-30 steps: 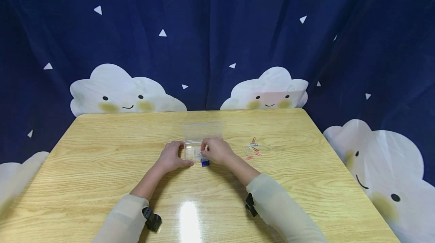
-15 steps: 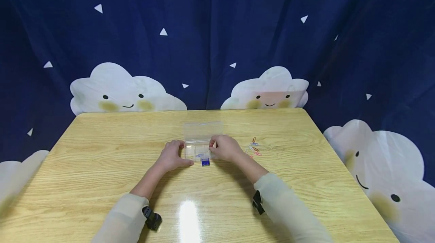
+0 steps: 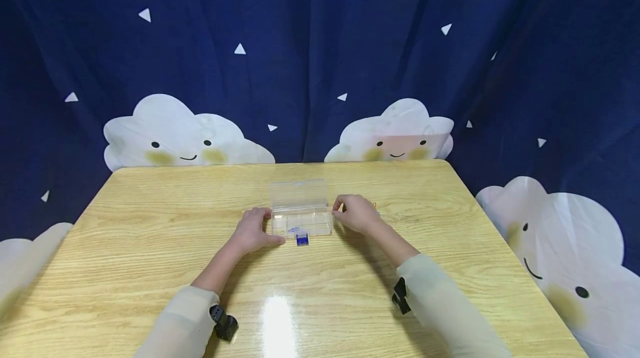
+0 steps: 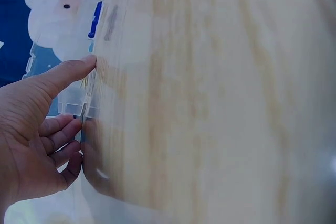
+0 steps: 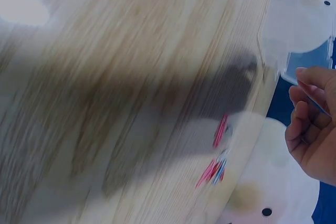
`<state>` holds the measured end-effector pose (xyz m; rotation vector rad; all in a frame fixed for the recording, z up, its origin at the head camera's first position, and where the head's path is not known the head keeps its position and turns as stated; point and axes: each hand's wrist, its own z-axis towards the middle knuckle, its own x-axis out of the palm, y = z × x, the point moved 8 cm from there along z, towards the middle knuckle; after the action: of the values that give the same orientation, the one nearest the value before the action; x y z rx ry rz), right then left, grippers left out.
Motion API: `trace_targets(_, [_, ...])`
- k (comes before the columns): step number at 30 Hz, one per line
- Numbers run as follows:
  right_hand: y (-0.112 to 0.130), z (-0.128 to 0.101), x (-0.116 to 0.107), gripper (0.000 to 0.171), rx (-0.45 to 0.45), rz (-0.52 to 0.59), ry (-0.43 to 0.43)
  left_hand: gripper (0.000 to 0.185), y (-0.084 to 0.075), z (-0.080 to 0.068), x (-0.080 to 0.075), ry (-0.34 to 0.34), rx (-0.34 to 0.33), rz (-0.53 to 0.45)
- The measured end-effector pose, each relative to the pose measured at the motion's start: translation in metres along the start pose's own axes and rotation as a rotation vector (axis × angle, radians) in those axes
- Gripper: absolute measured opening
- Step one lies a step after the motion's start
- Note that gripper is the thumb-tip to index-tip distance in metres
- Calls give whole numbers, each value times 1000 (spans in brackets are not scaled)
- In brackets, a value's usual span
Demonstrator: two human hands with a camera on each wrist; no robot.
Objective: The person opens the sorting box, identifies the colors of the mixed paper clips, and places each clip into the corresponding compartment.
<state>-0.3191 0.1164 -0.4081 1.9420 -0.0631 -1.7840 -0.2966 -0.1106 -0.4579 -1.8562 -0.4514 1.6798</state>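
Note:
A clear plastic compartment box (image 3: 301, 223) lies in the middle of the wooden table (image 3: 150, 219), its lid (image 3: 298, 194) standing open at the back and a blue latch (image 3: 301, 240) at its front. One blue paper clip (image 3: 294, 229) lies inside. My left hand (image 3: 255, 230) holds the box's left end, thumb along the front edge and fingers at the side; the left wrist view shows that thumb (image 4: 68, 74) against the box (image 4: 73, 100). My right hand (image 3: 354, 213) hovers just right of the box, fingers loosely curled and holding nothing (image 5: 315, 124). Loose coloured paper clips (image 5: 215, 166) lie beside it.
A dark blue curtain (image 3: 320, 58) with white clouds hangs behind and around the table. The table's right edge (image 3: 480, 208) lies beyond the paper clips. A bright light reflection (image 3: 277, 319) shines on the near tabletop.
My right hand has left the box, moving right toward the loose paper clips. A blue clip now lies inside the box. The left hand has not moved.

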Motion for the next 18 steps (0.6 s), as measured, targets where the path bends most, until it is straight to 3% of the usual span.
trace_targets(18, [-64, -18, -18, 14, 102, 42, -12, 81, -1, -1, 0, 5, -12, -9])
